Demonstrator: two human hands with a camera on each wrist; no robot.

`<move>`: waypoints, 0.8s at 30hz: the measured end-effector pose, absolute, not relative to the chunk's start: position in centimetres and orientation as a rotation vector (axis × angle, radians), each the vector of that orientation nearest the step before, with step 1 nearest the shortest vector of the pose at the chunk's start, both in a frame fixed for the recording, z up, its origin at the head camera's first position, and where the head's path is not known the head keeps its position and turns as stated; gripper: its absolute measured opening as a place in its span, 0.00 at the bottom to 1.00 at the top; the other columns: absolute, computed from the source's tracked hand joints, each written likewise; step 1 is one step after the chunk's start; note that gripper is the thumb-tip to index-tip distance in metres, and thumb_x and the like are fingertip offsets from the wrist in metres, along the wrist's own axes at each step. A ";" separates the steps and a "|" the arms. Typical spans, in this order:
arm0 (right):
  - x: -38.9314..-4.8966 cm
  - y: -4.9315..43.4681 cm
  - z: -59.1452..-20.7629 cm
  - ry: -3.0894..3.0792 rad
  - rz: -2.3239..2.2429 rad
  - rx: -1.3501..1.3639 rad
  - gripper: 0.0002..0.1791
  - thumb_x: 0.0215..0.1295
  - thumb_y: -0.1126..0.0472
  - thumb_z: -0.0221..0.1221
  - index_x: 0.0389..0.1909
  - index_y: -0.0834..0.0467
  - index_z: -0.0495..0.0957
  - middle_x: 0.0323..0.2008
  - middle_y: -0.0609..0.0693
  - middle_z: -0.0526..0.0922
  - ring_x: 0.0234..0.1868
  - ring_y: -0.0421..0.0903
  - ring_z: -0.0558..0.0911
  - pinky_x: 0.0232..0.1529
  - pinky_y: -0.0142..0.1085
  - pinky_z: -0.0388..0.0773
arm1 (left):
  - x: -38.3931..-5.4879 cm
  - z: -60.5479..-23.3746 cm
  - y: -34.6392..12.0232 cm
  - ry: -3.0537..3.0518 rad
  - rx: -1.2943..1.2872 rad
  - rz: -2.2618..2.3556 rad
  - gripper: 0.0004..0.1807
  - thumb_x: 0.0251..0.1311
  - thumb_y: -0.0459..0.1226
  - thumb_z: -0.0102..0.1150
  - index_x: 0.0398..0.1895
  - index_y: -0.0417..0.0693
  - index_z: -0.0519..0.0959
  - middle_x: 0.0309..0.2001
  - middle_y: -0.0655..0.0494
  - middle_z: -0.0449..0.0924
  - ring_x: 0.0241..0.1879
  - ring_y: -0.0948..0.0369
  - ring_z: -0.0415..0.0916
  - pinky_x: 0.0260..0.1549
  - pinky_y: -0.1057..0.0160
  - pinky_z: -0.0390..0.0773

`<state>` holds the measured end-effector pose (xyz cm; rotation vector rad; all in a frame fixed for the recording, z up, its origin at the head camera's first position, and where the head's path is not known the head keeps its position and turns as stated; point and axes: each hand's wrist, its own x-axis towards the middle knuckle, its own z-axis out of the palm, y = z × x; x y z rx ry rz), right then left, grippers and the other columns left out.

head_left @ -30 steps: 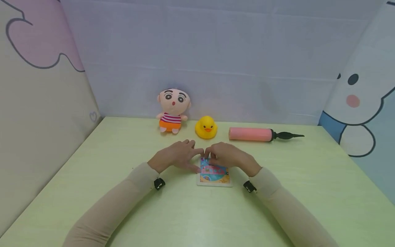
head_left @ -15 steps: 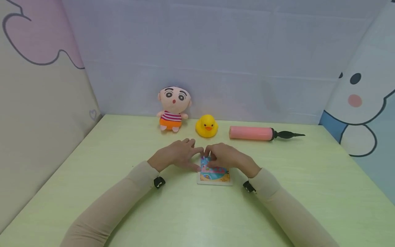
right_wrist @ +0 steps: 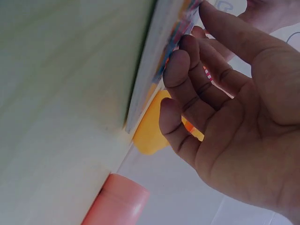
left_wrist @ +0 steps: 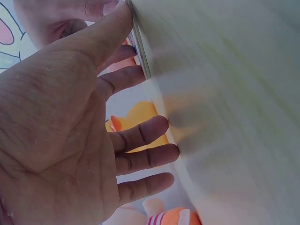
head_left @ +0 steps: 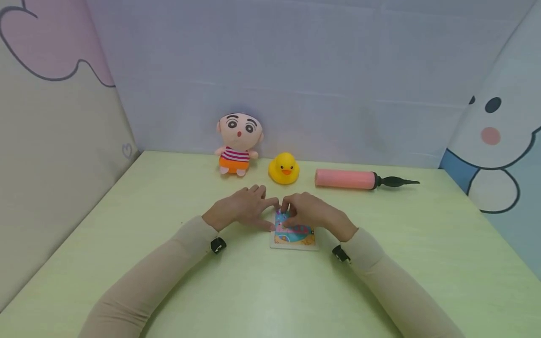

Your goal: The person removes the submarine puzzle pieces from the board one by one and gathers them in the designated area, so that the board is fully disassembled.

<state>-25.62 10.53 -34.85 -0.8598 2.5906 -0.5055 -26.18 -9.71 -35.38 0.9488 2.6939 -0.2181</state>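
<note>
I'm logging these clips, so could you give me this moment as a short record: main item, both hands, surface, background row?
Main item: picture board, colourful with a pale border, lying flat
Left hand: thumb and index finger at the board's left side, other fingers spread
Right hand: fingers bent over the board's upper part; whether they pinch anything is unclear
Surface: pale green table
Background row, left to right: plush doll, yellow duck, pink pump
</note>
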 end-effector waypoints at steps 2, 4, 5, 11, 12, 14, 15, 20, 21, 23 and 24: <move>-25.7 10.6 -34.8 2.590 -0.510 -0.843 0.14 0.61 0.56 0.71 0.45 0.56 0.81 0.31 0.46 0.81 0.33 0.43 0.77 0.38 0.35 0.77 | -26.2 -35.3 -9.6 2.687 0.949 -0.215 0.36 0.61 0.67 0.54 0.69 0.67 0.66 0.54 0.47 0.68 0.54 0.51 0.67 0.54 0.51 0.73; -25.7 10.6 -34.7 2.586 -0.518 -0.833 0.14 0.61 0.57 0.71 0.45 0.56 0.81 0.31 0.46 0.81 0.32 0.44 0.78 0.38 0.35 0.78 | -26.2 -35.2 -9.6 2.680 0.943 -0.216 0.35 0.61 0.68 0.54 0.69 0.68 0.66 0.53 0.47 0.69 0.53 0.51 0.67 0.54 0.51 0.73; -25.7 10.6 -34.7 2.584 -0.522 -0.830 0.14 0.61 0.57 0.71 0.45 0.56 0.81 0.31 0.47 0.81 0.32 0.44 0.77 0.37 0.34 0.77 | -26.2 -35.2 -9.6 2.678 0.938 -0.213 0.35 0.62 0.68 0.53 0.69 0.68 0.65 0.53 0.48 0.70 0.53 0.51 0.68 0.53 0.51 0.73; -25.6 10.4 -34.8 2.564 -0.551 -0.841 0.14 0.62 0.59 0.70 0.46 0.57 0.80 0.30 0.47 0.80 0.30 0.43 0.76 0.35 0.33 0.76 | -26.2 -35.5 -9.9 2.642 0.897 -0.100 0.33 0.63 0.65 0.55 0.68 0.68 0.65 0.50 0.47 0.73 0.46 0.52 0.72 0.46 0.51 0.77; -25.5 10.3 -34.9 2.560 -0.551 -0.838 0.15 0.62 0.59 0.70 0.47 0.58 0.79 0.30 0.47 0.80 0.30 0.43 0.76 0.35 0.33 0.76 | -26.3 -35.6 -10.0 2.635 0.891 -0.080 0.33 0.63 0.65 0.56 0.68 0.67 0.65 0.49 0.48 0.73 0.45 0.53 0.73 0.44 0.52 0.78; -25.4 10.1 -34.9 2.555 -0.548 -0.825 0.16 0.63 0.59 0.69 0.48 0.58 0.78 0.30 0.48 0.79 0.30 0.43 0.76 0.35 0.33 0.76 | -26.3 -35.8 -10.2 2.625 0.883 -0.049 0.33 0.63 0.64 0.56 0.67 0.67 0.65 0.46 0.48 0.73 0.42 0.54 0.73 0.40 0.54 0.78; -25.4 10.1 -34.9 2.552 -0.550 -0.809 0.17 0.63 0.59 0.69 0.48 0.58 0.77 0.31 0.48 0.79 0.31 0.43 0.76 0.36 0.34 0.76 | -26.3 -35.8 -10.2 2.621 0.880 -0.040 0.33 0.63 0.64 0.57 0.67 0.67 0.65 0.46 0.48 0.72 0.41 0.54 0.73 0.39 0.54 0.78; -25.2 10.2 -34.7 2.534 -0.571 -0.743 0.19 0.64 0.60 0.68 0.52 0.58 0.73 0.32 0.49 0.79 0.32 0.45 0.76 0.37 0.35 0.75 | -26.4 -35.7 -10.1 2.617 0.895 -0.027 0.33 0.63 0.64 0.57 0.67 0.66 0.65 0.45 0.49 0.72 0.40 0.54 0.73 0.38 0.54 0.78; -25.2 10.2 -34.7 2.529 -0.572 -0.728 0.19 0.65 0.60 0.68 0.52 0.58 0.73 0.32 0.49 0.78 0.32 0.45 0.76 0.36 0.35 0.75 | -26.4 -35.6 -10.1 2.617 0.899 -0.027 0.33 0.63 0.64 0.57 0.67 0.66 0.65 0.45 0.49 0.72 0.40 0.54 0.73 0.39 0.54 0.78; -25.3 10.3 -34.7 2.519 -0.575 -0.717 0.20 0.65 0.60 0.67 0.53 0.58 0.72 0.32 0.49 0.78 0.31 0.45 0.75 0.36 0.35 0.75 | -26.4 -35.5 -10.1 2.617 0.906 -0.029 0.33 0.63 0.64 0.56 0.67 0.66 0.65 0.45 0.49 0.72 0.40 0.54 0.73 0.38 0.55 0.78; -25.4 10.4 -34.7 2.514 -0.575 -0.717 0.20 0.66 0.60 0.67 0.54 0.58 0.71 0.32 0.49 0.78 0.31 0.45 0.75 0.35 0.35 0.74 | -26.3 -35.5 -10.1 2.618 0.910 -0.029 0.33 0.63 0.64 0.56 0.67 0.66 0.65 0.45 0.49 0.72 0.40 0.54 0.73 0.38 0.54 0.78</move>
